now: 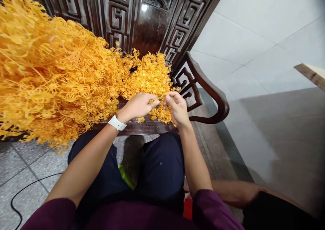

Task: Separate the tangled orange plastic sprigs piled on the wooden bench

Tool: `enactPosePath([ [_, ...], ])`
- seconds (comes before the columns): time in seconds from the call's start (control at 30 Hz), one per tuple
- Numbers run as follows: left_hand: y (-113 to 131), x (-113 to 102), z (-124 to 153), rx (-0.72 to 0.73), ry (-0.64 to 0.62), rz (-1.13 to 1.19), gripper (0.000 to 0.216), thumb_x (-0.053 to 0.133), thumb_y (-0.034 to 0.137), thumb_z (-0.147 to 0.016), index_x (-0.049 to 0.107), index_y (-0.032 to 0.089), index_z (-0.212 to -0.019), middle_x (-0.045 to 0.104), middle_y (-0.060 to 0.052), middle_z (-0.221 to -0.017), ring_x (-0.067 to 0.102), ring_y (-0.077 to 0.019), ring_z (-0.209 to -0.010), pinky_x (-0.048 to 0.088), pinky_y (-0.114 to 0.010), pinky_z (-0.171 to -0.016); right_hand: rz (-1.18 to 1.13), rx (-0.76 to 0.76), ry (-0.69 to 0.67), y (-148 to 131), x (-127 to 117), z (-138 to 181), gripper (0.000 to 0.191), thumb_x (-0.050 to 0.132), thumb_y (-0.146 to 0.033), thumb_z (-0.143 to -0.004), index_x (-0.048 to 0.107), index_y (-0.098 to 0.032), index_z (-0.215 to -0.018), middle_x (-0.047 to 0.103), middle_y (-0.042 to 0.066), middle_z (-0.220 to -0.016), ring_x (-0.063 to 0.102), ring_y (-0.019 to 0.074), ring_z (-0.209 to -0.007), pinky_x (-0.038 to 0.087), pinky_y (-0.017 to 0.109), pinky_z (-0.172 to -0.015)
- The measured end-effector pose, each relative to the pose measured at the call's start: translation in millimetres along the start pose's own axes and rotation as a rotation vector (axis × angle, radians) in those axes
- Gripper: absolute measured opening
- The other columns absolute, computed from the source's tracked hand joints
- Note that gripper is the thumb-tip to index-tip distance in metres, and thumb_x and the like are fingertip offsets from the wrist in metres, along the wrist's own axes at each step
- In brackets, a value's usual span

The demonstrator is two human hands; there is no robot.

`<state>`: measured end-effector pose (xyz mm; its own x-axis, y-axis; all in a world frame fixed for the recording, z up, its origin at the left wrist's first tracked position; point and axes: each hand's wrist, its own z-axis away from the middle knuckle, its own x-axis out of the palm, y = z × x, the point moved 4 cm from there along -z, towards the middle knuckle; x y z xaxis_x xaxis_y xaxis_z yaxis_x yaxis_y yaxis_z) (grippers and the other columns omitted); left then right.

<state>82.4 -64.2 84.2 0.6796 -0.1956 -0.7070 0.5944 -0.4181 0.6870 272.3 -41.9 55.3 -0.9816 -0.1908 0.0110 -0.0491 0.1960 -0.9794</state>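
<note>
My left hand (141, 105), with a white watch (117, 122) on its wrist, reaches in with thumb and fingers pinched together. Facing it, my right hand (178, 109) is also closed in a pinch. The fingertips of both hands nearly meet over a small orange-yellow plastic flower piece, mostly hidden by the fingers. Right behind and below them lies a small heap of loose orange-yellow plastic flower pieces (149, 76) on the seat of a dark carved wooden bench (132, 128). To the left rises a far larger pile of the same spidery plastic pieces (58, 74).
A curved wooden armrest (215, 101) bounds the bench on the right, beside a tiled wall (254, 47). The carved backrest (149, 27) stands behind. A black cable (15, 203) runs over the floor at left. Another person's bare limb (233, 191) shows at lower right.
</note>
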Motion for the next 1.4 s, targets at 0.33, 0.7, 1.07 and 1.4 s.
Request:
enactPosePath([
  [0.33, -17, -16, -4, 0.041, 0.009, 0.129, 0.04, 0.056, 0.037, -0.099, 0.048, 0.021, -0.064, 0.052, -0.001, -0.069, 0.049, -0.0181, -0.071, 0.037, -0.035, -0.071, -0.173, 0.035, 0.054, 1, -5, -3, 0.045, 0.094, -0.032, -0.077, 0.067, -0.029, -0.112, 0.072, 0.001, -0.105, 0.068, 0.0153, -0.091, 0.06, 0.029, -0.075],
  [0.7, -3, -20, 2, 0.03, 0.158, 0.137, 0.044, 0.073, 0.054, -0.093, 0.058, 0.02, -0.07, 0.064, -0.004, -0.089, 0.06, -0.021, -0.088, 0.046, -0.039, -0.089, -0.154, 0.111, 0.006, -3, 4, 0, 0.046, 0.098, -0.049, -0.068, 0.069, -0.023, -0.093, 0.066, -0.003, -0.08, 0.06, 0.0122, -0.073, 0.058, 0.03, -0.073],
  [1.07, -3, 18, -7, -0.188, 0.0, 0.642, 0.03, 0.077, 0.047, -0.091, 0.062, 0.024, -0.104, 0.038, 0.01, -0.054, 0.029, -0.0089, -0.046, 0.016, -0.028, -0.053, -0.111, 0.046, 0.078, -4, 4, 0, 0.038, 0.089, -0.051, -0.08, 0.062, -0.024, -0.086, 0.059, -0.003, -0.079, 0.054, 0.0122, -0.072, 0.051, 0.028, -0.066],
  [1.4, -7, 2, -8, 0.005, 0.064, 0.441, 0.037, 0.068, 0.052, -0.096, 0.072, 0.019, -0.079, 0.066, -0.001, -0.074, 0.055, -0.0147, -0.069, 0.04, -0.03, -0.069, -0.164, 0.103, -0.004, -6, 1, 3, 0.051, 0.095, -0.043, -0.072, 0.066, -0.029, -0.112, 0.069, 0.001, -0.099, 0.063, 0.0156, -0.08, 0.059, 0.034, -0.075],
])
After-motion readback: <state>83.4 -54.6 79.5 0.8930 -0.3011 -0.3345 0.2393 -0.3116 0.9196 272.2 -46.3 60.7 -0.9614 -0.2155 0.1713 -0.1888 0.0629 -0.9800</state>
